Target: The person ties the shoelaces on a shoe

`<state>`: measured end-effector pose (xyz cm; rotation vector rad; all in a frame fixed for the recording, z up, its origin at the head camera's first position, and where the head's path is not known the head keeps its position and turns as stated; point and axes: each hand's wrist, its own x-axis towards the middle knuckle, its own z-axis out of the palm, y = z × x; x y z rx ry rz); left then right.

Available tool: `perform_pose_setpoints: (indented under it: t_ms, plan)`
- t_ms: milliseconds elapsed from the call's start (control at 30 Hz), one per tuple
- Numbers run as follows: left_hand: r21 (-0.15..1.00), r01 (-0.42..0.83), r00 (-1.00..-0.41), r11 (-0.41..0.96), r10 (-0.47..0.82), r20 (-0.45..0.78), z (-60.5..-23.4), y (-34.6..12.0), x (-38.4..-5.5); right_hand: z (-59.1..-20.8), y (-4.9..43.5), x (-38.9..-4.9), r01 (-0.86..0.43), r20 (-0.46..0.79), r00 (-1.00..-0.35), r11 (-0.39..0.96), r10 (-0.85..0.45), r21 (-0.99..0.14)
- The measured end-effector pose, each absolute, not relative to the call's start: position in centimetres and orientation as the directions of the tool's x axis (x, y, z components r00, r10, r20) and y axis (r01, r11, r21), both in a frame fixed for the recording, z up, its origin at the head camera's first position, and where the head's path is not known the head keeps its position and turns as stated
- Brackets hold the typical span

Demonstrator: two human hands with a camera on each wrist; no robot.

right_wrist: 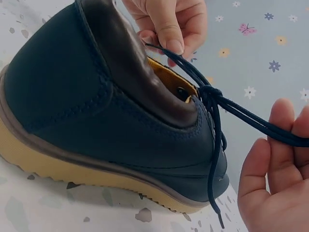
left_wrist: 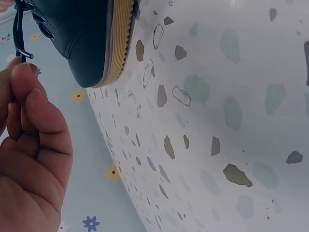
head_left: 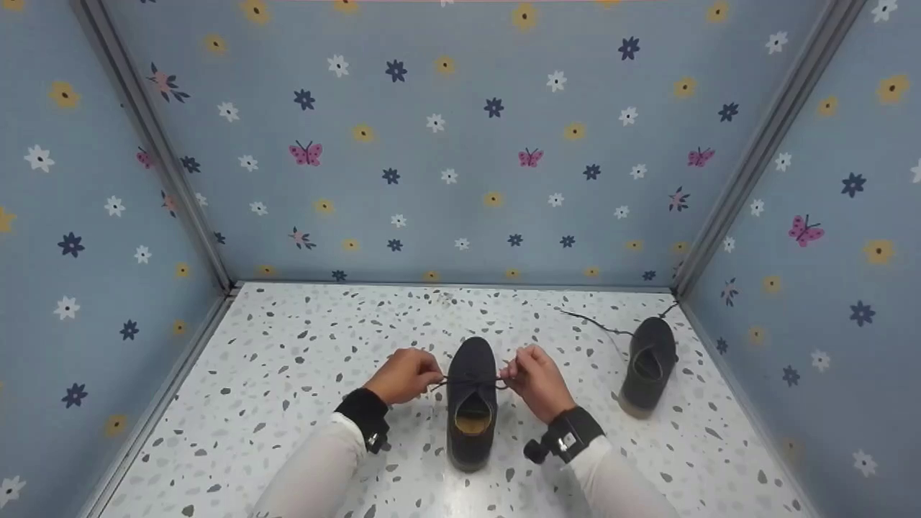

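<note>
A dark navy lace-up shoe [head_left: 473,354] with a tan sole stands upright on the speckled surface, toe pointing away from me. Its dark shoelace [right_wrist: 210,93] is knotted over the tongue, and doubled strands run out to both sides. My left hand [head_left: 406,375] pinches the strands on the left between thumb and fingers; a loose tip sticks out beside the fingertips. On the other side my right hand [head_left: 541,385] pinches the doubled lace, stretched away from the knot. One free lace end [right_wrist: 214,193] hangs down the shoe's near side in the right wrist view.
A second dark shoe [head_left: 640,394] stands at the right, its laces [head_left: 597,324] loose and spread over the surface. The white speckled tabletop [head_left: 324,324] is bounded by blue flowered panels [head_left: 446,180] at the back and both sides. Both wrists wear black camera straps [head_left: 580,434].
</note>
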<state>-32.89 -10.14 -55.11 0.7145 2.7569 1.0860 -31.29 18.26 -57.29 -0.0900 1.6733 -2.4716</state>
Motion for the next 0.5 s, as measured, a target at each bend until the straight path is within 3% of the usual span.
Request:
perform_pose_setpoints:
  t_ms: [500]
  plan:
    - [0.652,0.421,-0.880,0.631,0.459,0.124,-55.49,-10.75,-32.82,-56.88,18.22,-31.68,0.098,-0.055,-0.987,-0.297,-0.150,-0.950]
